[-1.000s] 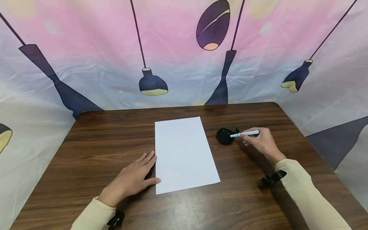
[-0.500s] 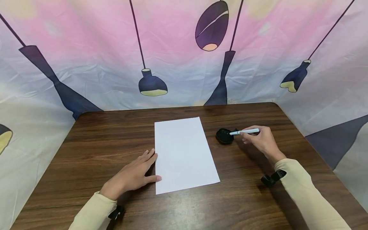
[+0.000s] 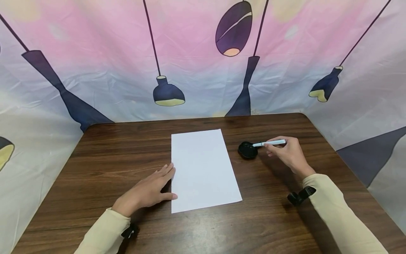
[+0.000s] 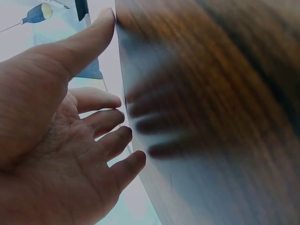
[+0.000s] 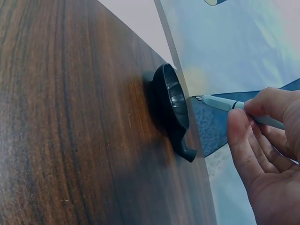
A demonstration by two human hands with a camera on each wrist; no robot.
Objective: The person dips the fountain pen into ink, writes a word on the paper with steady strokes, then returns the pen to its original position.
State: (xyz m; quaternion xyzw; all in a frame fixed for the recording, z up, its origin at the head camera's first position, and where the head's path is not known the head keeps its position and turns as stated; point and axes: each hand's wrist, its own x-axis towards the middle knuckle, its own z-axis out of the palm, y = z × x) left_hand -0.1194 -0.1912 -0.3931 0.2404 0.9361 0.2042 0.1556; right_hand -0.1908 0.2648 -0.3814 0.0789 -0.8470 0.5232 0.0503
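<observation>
A white sheet of paper (image 3: 203,169) lies on the wooden table. My left hand (image 3: 147,190) rests along its left edge, thumb and fingertips on or by the paper's margin, fingers spread and nearly straight. In the right wrist view, my right hand (image 5: 272,145) pinches a pale blue fountain pen (image 5: 220,102) between thumb and fingers, its metal nib bare. The nib hovers just above a small black dish (image 5: 171,101) with a short curved handle. Inside, the dish looks glossy and wet. In the head view the pen (image 3: 269,143) slants over the dish (image 3: 248,150).
The brown wooden table (image 3: 127,151) extends around the paper on all sides. A printed cloth (image 3: 203,70) with lamp shapes hangs behind its back edge and at both sides. Black straps with small devices (image 3: 301,195) are on the wrists.
My right hand has lifted the pen slightly, so its nib end sits a little higher over the dish. The left hand has shifted slightly up along the paper's edge.
</observation>
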